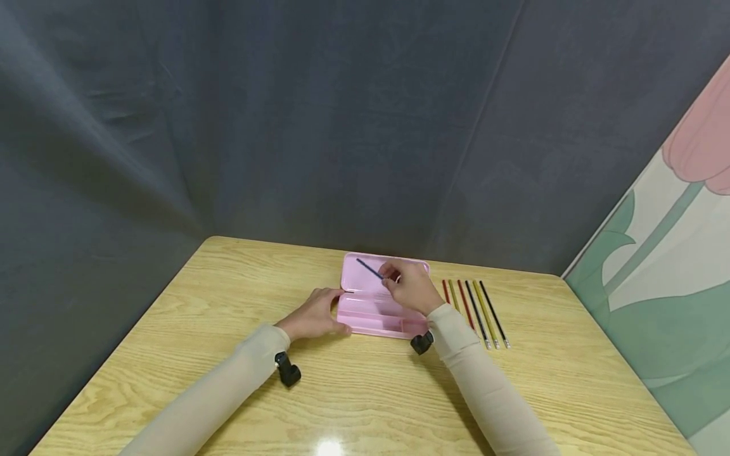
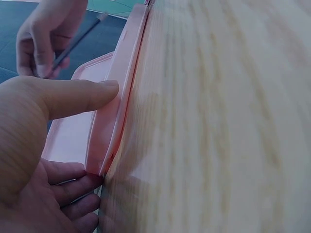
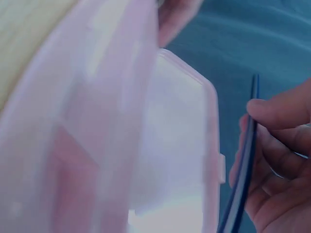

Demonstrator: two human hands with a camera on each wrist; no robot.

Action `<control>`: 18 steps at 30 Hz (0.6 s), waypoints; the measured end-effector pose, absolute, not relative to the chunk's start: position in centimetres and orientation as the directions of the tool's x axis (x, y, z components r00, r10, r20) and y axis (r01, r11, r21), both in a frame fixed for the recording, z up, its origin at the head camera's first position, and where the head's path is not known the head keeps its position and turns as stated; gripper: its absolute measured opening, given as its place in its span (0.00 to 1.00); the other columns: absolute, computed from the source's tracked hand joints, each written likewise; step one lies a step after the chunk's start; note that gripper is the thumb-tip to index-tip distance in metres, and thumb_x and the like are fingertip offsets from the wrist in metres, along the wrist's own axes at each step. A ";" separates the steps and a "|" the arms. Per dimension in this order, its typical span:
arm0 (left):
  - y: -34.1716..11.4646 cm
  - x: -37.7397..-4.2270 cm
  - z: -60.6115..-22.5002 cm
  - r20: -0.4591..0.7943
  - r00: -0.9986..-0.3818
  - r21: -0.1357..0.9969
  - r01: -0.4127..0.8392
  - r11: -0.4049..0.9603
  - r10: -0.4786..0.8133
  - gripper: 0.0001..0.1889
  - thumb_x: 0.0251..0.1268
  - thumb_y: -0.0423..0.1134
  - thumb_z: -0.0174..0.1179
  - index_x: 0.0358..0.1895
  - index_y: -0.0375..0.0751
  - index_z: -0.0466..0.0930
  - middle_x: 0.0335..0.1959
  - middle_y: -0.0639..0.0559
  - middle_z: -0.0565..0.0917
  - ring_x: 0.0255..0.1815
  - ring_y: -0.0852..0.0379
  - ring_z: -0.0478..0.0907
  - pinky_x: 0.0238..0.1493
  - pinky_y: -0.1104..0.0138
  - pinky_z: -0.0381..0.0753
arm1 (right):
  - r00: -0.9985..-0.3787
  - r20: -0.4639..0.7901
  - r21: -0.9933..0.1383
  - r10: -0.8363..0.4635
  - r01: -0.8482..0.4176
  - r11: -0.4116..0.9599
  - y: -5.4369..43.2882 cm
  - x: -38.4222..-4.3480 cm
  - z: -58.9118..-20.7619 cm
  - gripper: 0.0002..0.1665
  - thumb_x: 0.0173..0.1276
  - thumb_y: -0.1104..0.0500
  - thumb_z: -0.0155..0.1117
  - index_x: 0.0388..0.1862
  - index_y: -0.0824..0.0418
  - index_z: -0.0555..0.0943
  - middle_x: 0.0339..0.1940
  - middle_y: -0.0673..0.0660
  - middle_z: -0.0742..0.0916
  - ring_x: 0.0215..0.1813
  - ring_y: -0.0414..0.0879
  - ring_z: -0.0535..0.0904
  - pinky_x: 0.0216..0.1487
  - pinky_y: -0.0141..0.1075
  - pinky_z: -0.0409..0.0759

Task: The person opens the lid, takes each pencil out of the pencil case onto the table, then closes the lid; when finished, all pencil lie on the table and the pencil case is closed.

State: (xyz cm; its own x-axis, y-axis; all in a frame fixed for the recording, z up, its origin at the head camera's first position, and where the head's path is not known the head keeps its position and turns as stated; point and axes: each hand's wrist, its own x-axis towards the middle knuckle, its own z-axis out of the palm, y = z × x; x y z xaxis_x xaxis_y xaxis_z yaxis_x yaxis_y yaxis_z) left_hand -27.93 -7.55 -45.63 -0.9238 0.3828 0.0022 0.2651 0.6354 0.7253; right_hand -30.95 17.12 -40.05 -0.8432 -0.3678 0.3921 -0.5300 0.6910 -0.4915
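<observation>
A pink pencil case (image 1: 371,324) lies on the table with its lid (image 1: 359,278) swung back, showing a long tray and small divided compartments. My left hand (image 1: 316,313) holds the case's left end, thumb (image 2: 92,94) on the near wall and fingers at the end by the hinge side. Above the opened case, my right hand (image 1: 412,288) pinches a dark blue pencil (image 3: 245,170) between thumb and fingers. The pencil slants up to the left over the lid, and its eraser end (image 2: 101,17) shows in the left wrist view. Part of the case is hidden under the right hand.
Right of the case, several red, yellow and dark pencils (image 1: 478,310) lie side by side, partly behind the right forearm. The wooden table (image 1: 228,285) ends at a dark curtain (image 1: 342,126). A flower-patterned panel (image 1: 673,285) stands on the right.
</observation>
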 end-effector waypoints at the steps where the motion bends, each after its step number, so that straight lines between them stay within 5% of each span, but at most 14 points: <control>1: -7.6 -27.9 -45.6 0.003 -0.923 0.725 0.267 0.635 0.385 0.47 0.50 0.49 0.78 0.75 0.40 0.66 0.73 0.44 0.71 0.76 0.46 0.63 0.77 0.51 0.65 | -0.846 0.406 -0.507 -0.345 -0.523 0.685 17.4 -30.9 -39.8 0.06 0.64 0.66 0.68 0.39 0.58 0.85 0.32 0.52 0.87 0.33 0.42 0.81 0.38 0.34 0.82; 18: -7.7 -28.0 -46.0 0.013 -0.913 0.734 0.285 0.616 0.407 0.48 0.51 0.50 0.78 0.75 0.40 0.65 0.73 0.44 0.71 0.76 0.45 0.62 0.77 0.50 0.65 | -0.816 0.573 -0.536 -0.076 -0.444 0.718 24.8 -30.7 -36.9 0.05 0.64 0.66 0.68 0.39 0.61 0.86 0.31 0.57 0.88 0.32 0.44 0.82 0.35 0.22 0.76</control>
